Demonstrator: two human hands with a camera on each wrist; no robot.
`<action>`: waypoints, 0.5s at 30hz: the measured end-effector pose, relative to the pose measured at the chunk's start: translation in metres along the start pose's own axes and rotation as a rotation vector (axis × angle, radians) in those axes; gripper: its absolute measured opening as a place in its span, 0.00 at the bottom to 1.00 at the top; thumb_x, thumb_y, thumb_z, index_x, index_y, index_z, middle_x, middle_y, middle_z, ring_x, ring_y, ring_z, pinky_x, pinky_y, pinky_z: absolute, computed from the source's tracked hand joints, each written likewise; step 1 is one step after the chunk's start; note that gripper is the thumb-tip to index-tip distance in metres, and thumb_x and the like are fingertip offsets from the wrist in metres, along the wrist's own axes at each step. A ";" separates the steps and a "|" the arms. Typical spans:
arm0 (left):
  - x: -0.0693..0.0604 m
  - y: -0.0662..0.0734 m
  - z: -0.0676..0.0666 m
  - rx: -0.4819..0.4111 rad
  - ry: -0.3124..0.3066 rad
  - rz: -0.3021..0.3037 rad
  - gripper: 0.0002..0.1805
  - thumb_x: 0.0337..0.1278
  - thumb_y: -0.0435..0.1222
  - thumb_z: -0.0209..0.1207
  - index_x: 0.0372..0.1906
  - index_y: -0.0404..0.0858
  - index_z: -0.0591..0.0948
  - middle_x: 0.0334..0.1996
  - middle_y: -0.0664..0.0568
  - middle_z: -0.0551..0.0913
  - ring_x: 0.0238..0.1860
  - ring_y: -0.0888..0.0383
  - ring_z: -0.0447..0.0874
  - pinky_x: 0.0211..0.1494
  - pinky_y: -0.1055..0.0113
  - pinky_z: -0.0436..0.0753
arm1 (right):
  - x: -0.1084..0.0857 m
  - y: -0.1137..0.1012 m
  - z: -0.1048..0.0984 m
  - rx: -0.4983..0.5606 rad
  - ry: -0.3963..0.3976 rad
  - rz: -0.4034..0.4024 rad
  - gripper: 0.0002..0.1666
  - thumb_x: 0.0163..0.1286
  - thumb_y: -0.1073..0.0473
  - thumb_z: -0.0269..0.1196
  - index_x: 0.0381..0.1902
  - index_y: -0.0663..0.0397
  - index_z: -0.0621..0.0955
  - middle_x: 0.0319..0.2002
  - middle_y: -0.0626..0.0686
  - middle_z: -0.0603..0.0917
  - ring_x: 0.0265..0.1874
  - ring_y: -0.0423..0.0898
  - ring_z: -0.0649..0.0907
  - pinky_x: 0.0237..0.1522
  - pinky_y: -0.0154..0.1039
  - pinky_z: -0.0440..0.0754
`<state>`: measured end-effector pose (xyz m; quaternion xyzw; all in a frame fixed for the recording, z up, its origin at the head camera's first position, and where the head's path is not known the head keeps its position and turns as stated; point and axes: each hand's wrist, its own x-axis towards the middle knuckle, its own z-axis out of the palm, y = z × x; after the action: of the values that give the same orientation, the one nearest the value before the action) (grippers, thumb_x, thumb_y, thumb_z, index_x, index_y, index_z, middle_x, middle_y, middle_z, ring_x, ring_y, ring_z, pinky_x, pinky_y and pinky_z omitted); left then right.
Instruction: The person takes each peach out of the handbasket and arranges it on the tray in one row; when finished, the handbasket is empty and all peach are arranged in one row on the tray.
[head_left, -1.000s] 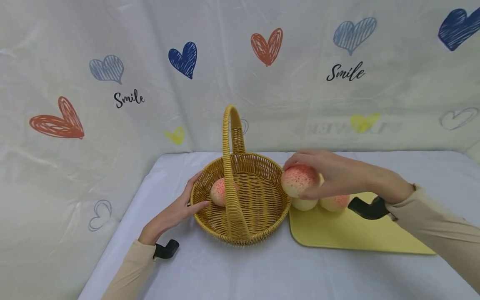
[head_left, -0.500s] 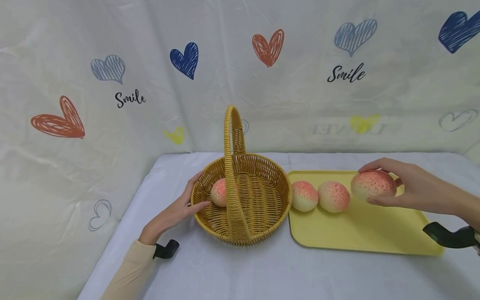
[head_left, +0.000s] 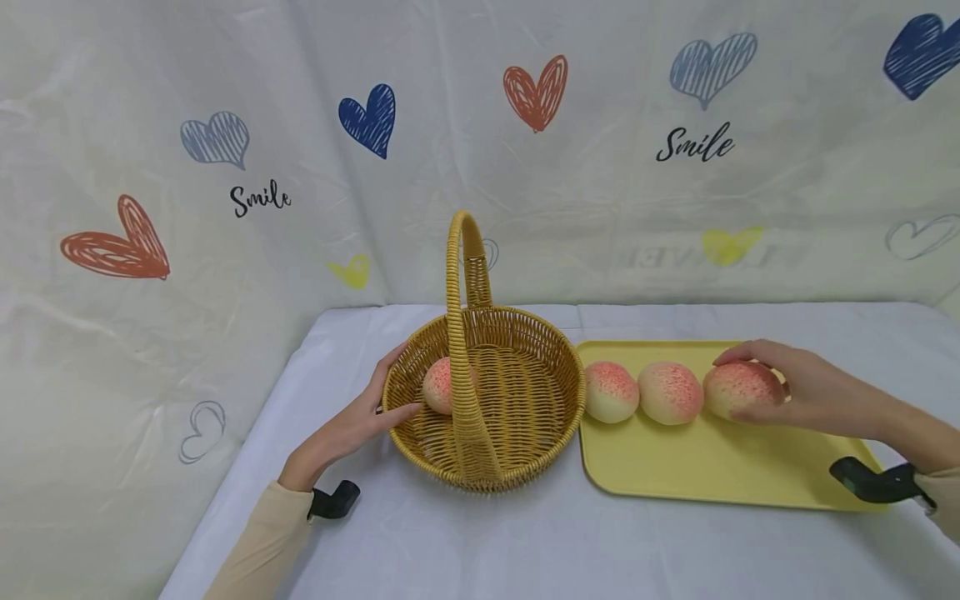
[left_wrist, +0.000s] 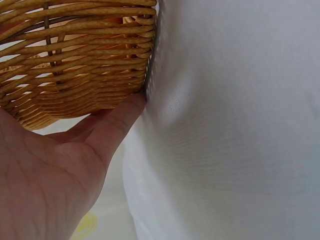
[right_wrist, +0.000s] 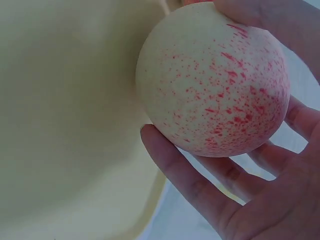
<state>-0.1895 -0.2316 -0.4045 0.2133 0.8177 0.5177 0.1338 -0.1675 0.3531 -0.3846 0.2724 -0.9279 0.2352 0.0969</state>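
Observation:
In the head view, a round wicker basket [head_left: 525,400] with a tall arched handle stands mid-table; one pink-speckled peach [head_left: 438,385] lies inside, partly behind the handle. My left hand [head_left: 360,425] holds the basket's left side, thumb over the rim; the left wrist view shows fingers [left_wrist: 117,122] against the outer wall near its base. My right hand [head_left: 798,387] grips another peach [head_left: 738,390] at the yellow tray [head_left: 712,471], fingers and thumb round it. Two more peaches, a left one [head_left: 611,392] and a middle one [head_left: 670,393], sit in a row beside it.
The tray's left edge meets the basket's right side. A white cloth [head_left: 540,542] covers the table. Behind it hangs a pale curtain [head_left: 435,167] printed with hearts and lettering. Black wrist mounts, such as the left one [head_left: 336,500], sit on both wrists.
My right hand has carried its peach from beside the basket rightward to the end of the row, then lowered it to the tray. The left hand stays at the basket.

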 end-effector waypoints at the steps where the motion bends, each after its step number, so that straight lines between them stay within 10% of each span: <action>1: 0.000 0.000 0.000 0.002 0.000 -0.001 0.50 0.75 0.43 0.61 0.85 0.58 0.39 0.85 0.48 0.39 0.83 0.40 0.45 0.79 0.39 0.53 | 0.001 0.000 0.002 0.001 -0.002 -0.005 0.37 0.46 0.59 0.87 0.54 0.42 0.83 0.49 0.38 0.82 0.48 0.26 0.74 0.43 0.25 0.71; 15: -0.001 0.001 0.000 0.019 0.009 0.000 0.50 0.74 0.44 0.61 0.85 0.56 0.39 0.85 0.48 0.38 0.83 0.40 0.44 0.79 0.39 0.53 | 0.000 -0.005 0.011 -0.027 0.047 -0.034 0.36 0.42 0.60 0.87 0.51 0.47 0.84 0.49 0.47 0.85 0.53 0.24 0.70 0.53 0.17 0.60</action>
<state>-0.1886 -0.2311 -0.4036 0.2123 0.8232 0.5107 0.1282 -0.1656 0.3439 -0.3917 0.2811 -0.9238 0.2274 0.1261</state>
